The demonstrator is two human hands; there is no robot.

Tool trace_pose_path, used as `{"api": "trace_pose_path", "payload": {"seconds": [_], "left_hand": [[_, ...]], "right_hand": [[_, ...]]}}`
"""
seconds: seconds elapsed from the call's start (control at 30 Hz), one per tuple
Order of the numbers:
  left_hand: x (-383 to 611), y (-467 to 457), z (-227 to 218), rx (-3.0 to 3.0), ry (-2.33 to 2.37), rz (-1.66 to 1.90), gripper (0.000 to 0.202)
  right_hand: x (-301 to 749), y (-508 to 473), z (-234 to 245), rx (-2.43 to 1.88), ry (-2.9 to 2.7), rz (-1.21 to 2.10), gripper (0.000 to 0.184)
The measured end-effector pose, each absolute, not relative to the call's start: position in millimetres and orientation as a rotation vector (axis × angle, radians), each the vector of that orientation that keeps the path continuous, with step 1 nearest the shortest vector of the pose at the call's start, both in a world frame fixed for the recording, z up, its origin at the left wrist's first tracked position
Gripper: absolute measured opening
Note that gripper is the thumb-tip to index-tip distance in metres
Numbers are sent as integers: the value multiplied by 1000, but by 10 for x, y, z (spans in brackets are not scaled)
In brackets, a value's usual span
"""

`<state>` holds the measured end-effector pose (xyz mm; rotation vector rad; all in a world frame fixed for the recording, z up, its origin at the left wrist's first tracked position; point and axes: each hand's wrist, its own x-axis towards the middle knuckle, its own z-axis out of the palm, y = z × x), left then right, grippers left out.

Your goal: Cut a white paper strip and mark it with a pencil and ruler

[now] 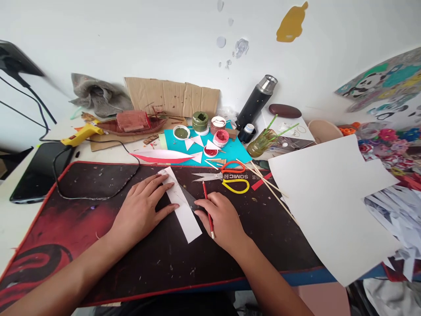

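Note:
My left hand [144, 204] lies with fingers spread on a strip of white paper [187, 221], pressing it to the dark mat. In my right hand [225, 219] is a red pencil [206, 199], its pointed end away from me and its white eraser end towards me. The thumb and forefinger of that hand also touch a thin dark grey, pointed piece [189, 198] lying along the strip's right edge; I cannot make out what it is. Beyond the hands lie scissors [219, 176] with orange and yellow handles, blades apart. A red-and-white paper boat shape [161, 156] rests behind the strip.
Paint jars [200, 122] and paper triangles sit on a turquoise sheet [241, 151]. A model boat [131, 123], a yellow glue gun [82, 134] with its cord, and a phone [41, 171] are left. Thin sticks [268, 180], a flask [258, 101] and large white paper [332, 206] are right.

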<state>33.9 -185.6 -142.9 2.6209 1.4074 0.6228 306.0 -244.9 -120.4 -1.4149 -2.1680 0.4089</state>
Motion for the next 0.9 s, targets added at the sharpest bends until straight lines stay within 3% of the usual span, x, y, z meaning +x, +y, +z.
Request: {"api": "trace_pose_path", "payload": {"seconds": [0.9], "left_hand": [[337, -1915, -1392, 2654, 1399, 637, 62]], "right_hand": [[3058, -2472, -1206, -1424, -2067, 543, 16]]}}
